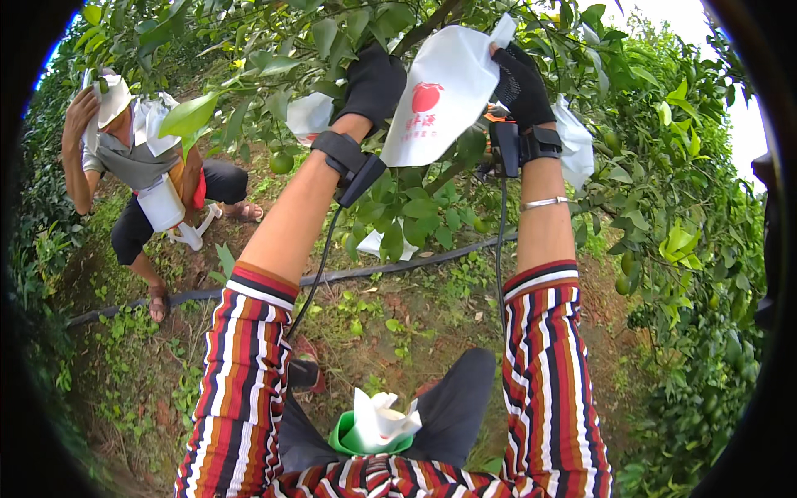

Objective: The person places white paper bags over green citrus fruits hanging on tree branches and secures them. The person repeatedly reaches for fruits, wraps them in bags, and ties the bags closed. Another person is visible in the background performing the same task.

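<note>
A white paper fruit bag [429, 93], printed with a red fruit and writing, hangs between my hands among the citrus branches. My right hand [524, 84], in a black fingerless glove, pinches the bag's upper right corner between thumb and fingers. To the left of the bag, my left hand [373, 84] reaches up into the leaves in a black glove. Its fingers are hidden, so what it holds does not show. Each wrist wears a black strapped device with a cable. At my waist, a green container [342, 436] holds several white paper bags [381, 418].
Other white bags hang nearby, one at left [310, 117] and one at right [576, 143]. A green citrus fruit [281, 163] hangs below the left branches. A dark hose [398, 266] crosses the ground. At left, another person [143, 159] crouches near a white plastic container [163, 204].
</note>
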`<action>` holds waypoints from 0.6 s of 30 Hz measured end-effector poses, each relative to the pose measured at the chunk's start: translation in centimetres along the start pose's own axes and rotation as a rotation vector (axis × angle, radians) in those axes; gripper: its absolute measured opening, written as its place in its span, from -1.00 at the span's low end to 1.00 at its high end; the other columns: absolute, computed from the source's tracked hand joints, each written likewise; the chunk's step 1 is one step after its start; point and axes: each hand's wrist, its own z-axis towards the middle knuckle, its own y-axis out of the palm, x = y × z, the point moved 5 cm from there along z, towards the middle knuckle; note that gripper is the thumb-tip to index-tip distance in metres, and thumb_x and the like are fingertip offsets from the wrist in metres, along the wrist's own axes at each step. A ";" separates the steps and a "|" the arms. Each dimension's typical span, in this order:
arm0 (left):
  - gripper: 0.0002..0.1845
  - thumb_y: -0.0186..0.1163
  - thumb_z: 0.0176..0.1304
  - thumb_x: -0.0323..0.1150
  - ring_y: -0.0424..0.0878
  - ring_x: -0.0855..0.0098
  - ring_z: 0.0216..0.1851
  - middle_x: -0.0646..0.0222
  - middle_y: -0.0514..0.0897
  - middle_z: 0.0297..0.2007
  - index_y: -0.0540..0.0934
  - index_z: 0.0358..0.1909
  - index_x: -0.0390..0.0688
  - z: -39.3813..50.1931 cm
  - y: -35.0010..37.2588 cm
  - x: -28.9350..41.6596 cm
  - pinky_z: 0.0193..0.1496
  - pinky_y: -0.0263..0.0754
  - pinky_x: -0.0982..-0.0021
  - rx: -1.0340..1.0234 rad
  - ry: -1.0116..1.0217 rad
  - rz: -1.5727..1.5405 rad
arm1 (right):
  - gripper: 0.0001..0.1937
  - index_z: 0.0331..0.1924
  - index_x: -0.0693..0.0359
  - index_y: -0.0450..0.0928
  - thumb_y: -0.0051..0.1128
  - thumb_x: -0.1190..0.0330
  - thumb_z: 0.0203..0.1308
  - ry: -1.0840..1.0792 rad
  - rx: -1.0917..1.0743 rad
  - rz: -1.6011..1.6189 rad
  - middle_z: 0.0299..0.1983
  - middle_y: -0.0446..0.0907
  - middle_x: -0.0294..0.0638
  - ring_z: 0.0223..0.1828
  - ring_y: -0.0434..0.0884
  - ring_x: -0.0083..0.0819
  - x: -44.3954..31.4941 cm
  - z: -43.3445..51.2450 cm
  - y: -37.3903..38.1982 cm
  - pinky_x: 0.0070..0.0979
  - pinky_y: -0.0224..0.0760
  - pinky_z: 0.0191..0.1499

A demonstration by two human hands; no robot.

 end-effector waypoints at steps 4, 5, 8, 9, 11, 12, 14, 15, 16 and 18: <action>-0.63 0.00 0.19 -0.17 0.52 -0.19 -0.13 -0.15 0.57 -0.18 0.46 -0.10 -0.24 3.7 2.1 -3.3 -0.06 0.43 -0.02 -0.087 0.017 -0.065 | -0.58 0.07 0.35 0.48 0.24 0.33 0.16 -0.220 -0.262 -0.206 -0.02 0.52 -0.19 -0.06 0.53 -0.55 2.9 1.3 3.3 -0.64 0.41 -0.07; -0.67 -0.01 0.19 -0.22 0.54 -0.15 -0.17 -0.12 0.58 -0.23 0.46 -0.11 -0.23 4.1 1.8 -3.1 -0.10 0.44 0.00 0.051 0.193 -0.153 | -0.56 0.08 0.35 0.47 0.26 0.32 0.15 -0.009 -0.260 -0.116 -0.04 0.54 -0.20 -0.06 0.54 -0.55 3.9 1.5 3.0 -0.64 0.41 -0.06; -0.71 0.04 0.20 -0.27 0.57 0.06 -0.21 0.07 0.62 -0.27 0.54 -0.07 -0.13 7.7 3.5 -4.5 -0.17 0.45 0.16 0.009 0.281 0.057 | -0.48 0.11 0.32 0.43 0.33 0.31 0.07 0.091 -0.298 -0.031 -0.18 0.60 -0.28 -0.18 0.58 -0.58 4.1 2.5 3.3 -0.65 0.44 -0.11; -0.67 0.07 0.22 -0.26 0.58 0.11 -0.16 0.10 0.64 -0.22 0.57 -0.01 -0.10 8.6 4.0 -4.9 -0.13 0.45 0.21 0.011 0.299 0.107 | -0.46 0.12 0.32 0.43 0.34 0.30 0.06 0.103 -0.283 -0.038 -0.17 0.60 -0.28 -0.17 0.57 -0.58 4.1 2.6 2.9 -0.66 0.43 -0.12; -0.78 0.05 0.13 -0.38 0.60 0.12 -0.25 0.14 0.63 -0.31 0.57 -0.21 -0.16 9.9 4.2 -4.9 -0.17 0.47 0.17 0.129 0.518 0.255 | -0.43 0.13 0.32 0.42 0.37 0.29 0.03 0.126 -0.307 -0.067 -0.15 0.59 -0.27 -0.17 0.57 -0.57 4.0 3.1 2.5 -0.65 0.44 -0.11; -0.79 0.05 0.13 -0.40 0.60 0.14 -0.25 0.15 0.63 -0.30 0.57 -0.22 -0.17 10.7 4.6 -5.4 -0.15 0.47 0.19 0.076 0.510 0.275 | -0.41 0.13 0.32 0.41 0.38 0.28 0.01 0.143 -0.331 -0.076 -0.13 0.58 -0.26 -0.16 0.57 -0.56 4.1 3.2 2.4 -0.64 0.44 -0.11; -0.77 0.05 0.18 -0.40 0.59 0.22 -0.19 0.19 0.64 -0.23 0.59 -0.15 -0.15 12.2 4.6 -6.8 -0.07 0.45 0.25 -0.067 0.455 -0.072 | -0.44 0.11 0.31 0.43 0.38 0.29 0.02 0.108 -0.297 -0.158 -0.14 0.58 -0.26 -0.17 0.58 -0.56 4.1 3.4 1.5 -0.63 0.44 -0.11; -0.73 0.05 0.23 -0.37 0.59 0.26 -0.14 0.20 0.65 -0.16 0.60 -0.07 -0.12 12.9 4.5 -8.0 -0.01 0.43 0.31 -0.194 0.370 -0.266 | -0.45 0.10 0.30 0.44 0.37 0.29 0.02 0.085 -0.296 -0.198 -0.14 0.58 -0.26 -0.18 0.58 -0.56 4.0 3.6 1.3 -0.63 0.44 -0.11; -0.70 0.05 0.27 -0.35 0.58 0.31 -0.09 0.22 0.66 -0.10 0.61 0.01 -0.10 13.5 4.5 -9.1 0.05 0.42 0.36 -0.303 0.264 -0.454 | -0.53 0.04 0.29 0.47 0.34 0.32 0.05 0.061 -0.281 -0.182 -0.19 0.60 -0.29 -0.20 0.59 -0.56 3.9 3.7 1.0 -0.61 0.45 -0.12; -0.70 0.05 0.27 -0.35 0.58 0.31 -0.09 0.21 0.66 -0.10 0.61 0.00 -0.10 14.0 4.1 -11.9 0.04 0.42 0.35 -0.364 0.091 -0.590 | -0.57 0.01 0.29 0.48 0.33 0.33 0.06 0.066 -0.364 -0.085 -0.20 0.60 -0.30 -0.21 0.59 -0.57 3.5 4.4 1.3 -0.61 0.45 -0.14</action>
